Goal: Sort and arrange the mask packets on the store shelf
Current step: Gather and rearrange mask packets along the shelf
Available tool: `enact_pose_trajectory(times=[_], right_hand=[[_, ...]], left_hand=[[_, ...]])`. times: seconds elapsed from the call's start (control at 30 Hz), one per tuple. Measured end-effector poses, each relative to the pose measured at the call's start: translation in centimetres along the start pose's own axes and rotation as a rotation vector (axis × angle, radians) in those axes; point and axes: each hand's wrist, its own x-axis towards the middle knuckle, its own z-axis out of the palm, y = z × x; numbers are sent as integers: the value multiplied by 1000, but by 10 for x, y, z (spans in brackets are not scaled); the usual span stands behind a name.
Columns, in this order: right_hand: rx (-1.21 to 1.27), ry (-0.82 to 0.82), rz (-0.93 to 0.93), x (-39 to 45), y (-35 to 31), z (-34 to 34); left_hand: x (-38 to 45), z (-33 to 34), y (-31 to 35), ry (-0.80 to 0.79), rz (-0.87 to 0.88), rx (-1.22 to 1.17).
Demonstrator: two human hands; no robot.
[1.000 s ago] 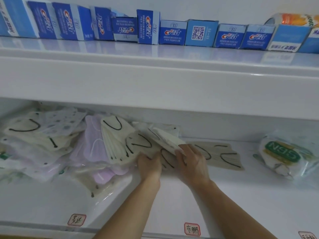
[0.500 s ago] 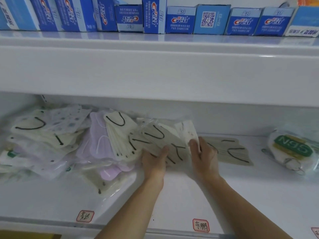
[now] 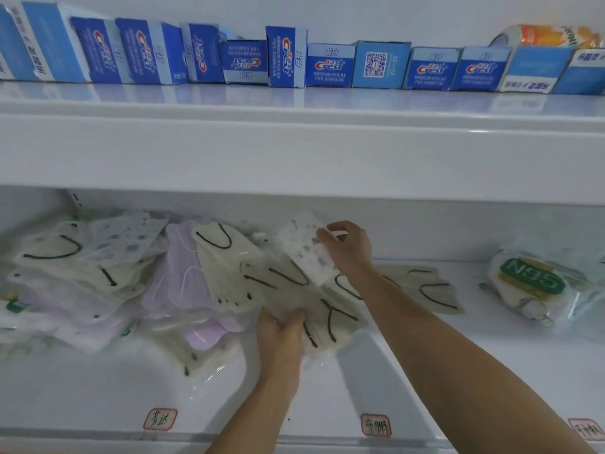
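A loose heap of clear mask packets covers the left half of the lower white shelf (image 3: 458, 371): cream masks with black ear loops (image 3: 226, 257), lilac masks (image 3: 176, 276) and spotted white ones (image 3: 124, 234). My right hand (image 3: 350, 250) pinches a spotted white packet (image 3: 307, 250) and holds it tilted above the cream stack. My left hand (image 3: 281, 332) grips the near edge of a bundle of cream packets (image 3: 327, 309). More cream packets (image 3: 435, 290) lie flat just right of my right arm.
An N95 mask bag (image 3: 533, 283) with a green label lies at the far right of the shelf. Blue toothpaste boxes (image 3: 327, 65) line the upper shelf. Red-bordered name tags (image 3: 375, 424) sit on the shelf's front lip.
My right hand has lifted a spotted white packet up and back off the cream stack. My left hand stays on the bundle's near edge. The camera tilted slightly.
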Motion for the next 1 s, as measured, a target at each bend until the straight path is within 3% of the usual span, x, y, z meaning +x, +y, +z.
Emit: enact_pose_trajectory(times=[0.1,0.2,0.3,0.4,0.57,0.63,0.7,0.77,0.83,0.87,0.93,1.0], right_hand=[[-10,88,112,3,23,-19],[-152,97,-21,2,51,-46],[-538,-87,-84,7,76,-90],[-987,-359,21,4,84,-131],[-1139,-346,123,6,90,-151],[-1073,-330,194,3,87,-154],[-924,-169,205,-2,84,-158],[-576,150,165,-7,82,-159],[-79,390,154,-18,74,-159],[180,396,159,-27,66,-158],[591,186,186,-52,48,-152],[644,-20,250,-78,37,-140]], left_hand=[[7,-2,-2,98,-17,-62],[12,-2,-6,136,-39,-93],[15,-1,-9,120,-29,-70],[14,0,-7,137,-25,-88],[10,1,-2,76,-57,-109],[8,1,-1,12,-85,-62],[6,1,-2,-56,-89,12],[2,3,1,-105,-64,98],[-3,5,5,-174,-22,176],[-6,6,7,-205,-1,201],[-9,8,10,-251,42,224],[-13,10,12,-274,74,249]])
